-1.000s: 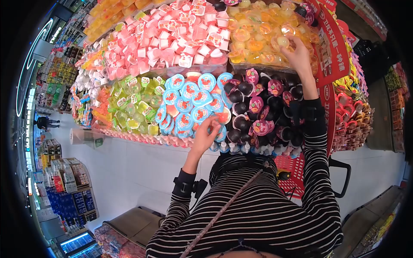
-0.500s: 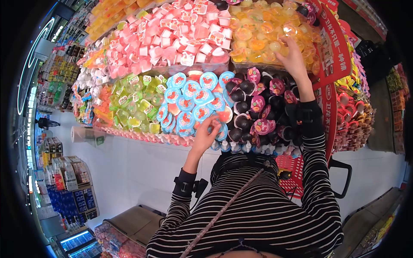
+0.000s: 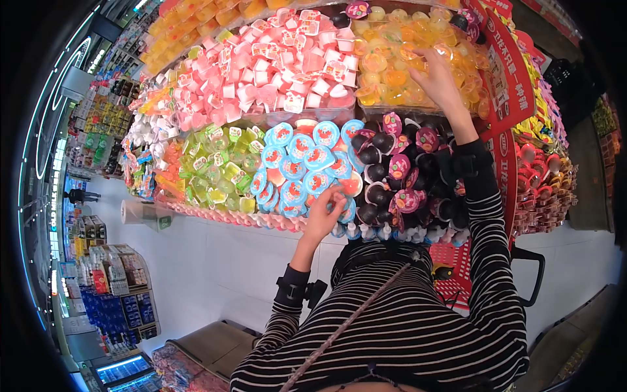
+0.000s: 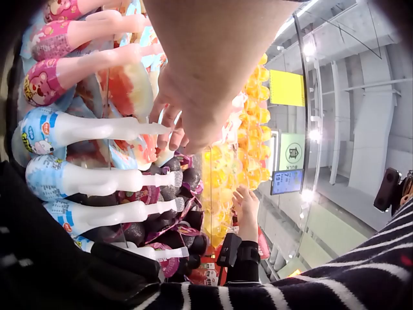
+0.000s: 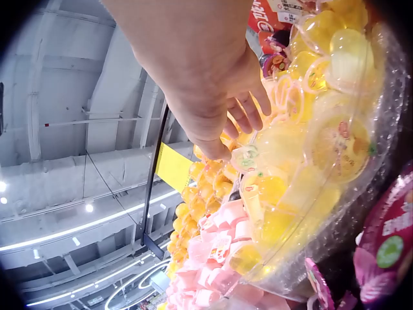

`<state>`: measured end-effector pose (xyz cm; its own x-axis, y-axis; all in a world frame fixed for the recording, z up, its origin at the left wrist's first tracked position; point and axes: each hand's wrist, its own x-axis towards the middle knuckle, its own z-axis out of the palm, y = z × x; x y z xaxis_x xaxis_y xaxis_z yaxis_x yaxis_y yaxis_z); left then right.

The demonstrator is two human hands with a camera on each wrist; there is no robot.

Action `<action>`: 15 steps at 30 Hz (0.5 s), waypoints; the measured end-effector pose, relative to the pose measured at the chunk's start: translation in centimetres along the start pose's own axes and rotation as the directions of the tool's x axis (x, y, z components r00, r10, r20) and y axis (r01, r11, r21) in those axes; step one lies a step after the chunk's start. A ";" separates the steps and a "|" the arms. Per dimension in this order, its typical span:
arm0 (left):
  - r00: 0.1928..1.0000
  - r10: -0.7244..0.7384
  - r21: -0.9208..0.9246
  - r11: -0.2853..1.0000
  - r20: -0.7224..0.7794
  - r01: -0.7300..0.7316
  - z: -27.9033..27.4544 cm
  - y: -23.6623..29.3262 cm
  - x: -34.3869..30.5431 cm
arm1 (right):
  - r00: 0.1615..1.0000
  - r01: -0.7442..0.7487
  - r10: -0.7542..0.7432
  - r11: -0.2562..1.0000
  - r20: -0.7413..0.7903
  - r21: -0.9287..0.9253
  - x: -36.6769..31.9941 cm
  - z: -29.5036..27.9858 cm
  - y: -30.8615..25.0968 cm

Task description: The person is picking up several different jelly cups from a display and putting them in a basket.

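My right hand point(image 3: 439, 81) reaches over the bin of yellow and orange jelly cups point(image 3: 392, 77), fingers loosely bent and nothing held. The right wrist view has this hand point(image 5: 213, 97) just above the yellow cups point(image 5: 281, 145), thumb apart from the fingers. Over the near edge of the blue-lidded jelly cups point(image 3: 318, 157), my left hand point(image 3: 323, 213) hovers with relaxed, bent fingers near a red and white cup point(image 3: 353, 185). Seen from the left wrist, that hand point(image 4: 193, 110) is beside white-necked bottles point(image 4: 90, 129); whether it touches a cup cannot be told.
Pink cups point(image 3: 261, 72) fill the back bin, green ones point(image 3: 219, 166) the left, and black ones point(image 3: 405, 163) the near right. A red sign board point(image 3: 508, 81) edges the right side. Below it stands a red basket point(image 3: 450, 261) with a black handle.
My right hand has let go of the pale round jelly it held a second ago and drawn slightly back and left over the yellow cups. The left hand keeps its place by the blue lids.
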<state>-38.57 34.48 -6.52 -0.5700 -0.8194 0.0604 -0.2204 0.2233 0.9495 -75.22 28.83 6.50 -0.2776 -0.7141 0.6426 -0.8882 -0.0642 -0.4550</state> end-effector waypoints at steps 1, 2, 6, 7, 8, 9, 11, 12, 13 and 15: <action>1.000 0.013 0.021 1.000 0.007 -0.013 -0.6 0.2 0.3 | 0.999 0.039 -0.040 0.999 -0.035 -0.016 1.0 0.5 -0.2; 1.000 -0.017 -0.008 1.000 0.027 0.017 -0.3 0.3 0.1 | 0.999 0.039 -0.040 0.999 -0.035 -0.016 1.8 0.7 -0.2; 0.997 -0.059 -0.001 0.998 0.045 0.059 -0.3 0.7 -0.4 | 0.995 0.099 -0.099 0.993 -0.001 -0.065 4.8 2.2 -1.0; 0.997 -0.060 -0.020 0.998 0.046 0.061 -0.4 0.5 0.0 | 0.997 0.074 -0.074 0.993 0.011 -0.091 5.8 2.3 -1.4; 0.998 -0.048 -0.018 0.999 0.043 0.049 -0.3 0.3 -0.1 | 0.997 0.074 -0.073 0.993 0.012 -0.091 6.4 2.8 -1.5; 0.998 -0.042 -0.017 0.999 0.043 0.042 -0.3 0.2 0.0 | 0.996 0.070 -0.063 0.988 0.058 -0.138 7.1 3.1 -1.6; 0.997 -0.053 -0.014 0.998 0.053 0.054 -0.4 0.2 0.0 | 0.994 0.069 -0.050 0.980 0.101 -0.185 8.4 3.7 -1.5; 0.997 -0.051 -0.011 0.999 0.052 0.052 -0.5 0.2 0.2 | 0.994 0.096 -0.081 0.971 0.079 -0.221 8.9 4.0 -1.3; 0.998 -0.049 -0.001 0.999 0.048 0.049 -0.7 0.4 0.2 | 0.992 0.120 -0.109 0.960 0.057 -0.255 9.5 4.5 -1.2; 0.998 -0.048 0.006 0.999 0.046 0.048 -0.7 0.5 0.1 | 0.993 0.107 -0.091 0.954 0.069 -0.279 10.7 5.1 -1.2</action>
<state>-38.19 34.09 -5.77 -0.5943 -0.8042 0.0004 -0.2519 0.1867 0.9496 -75.26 17.73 10.81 -0.1700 -0.7518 0.6371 -0.9794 0.0574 -0.1936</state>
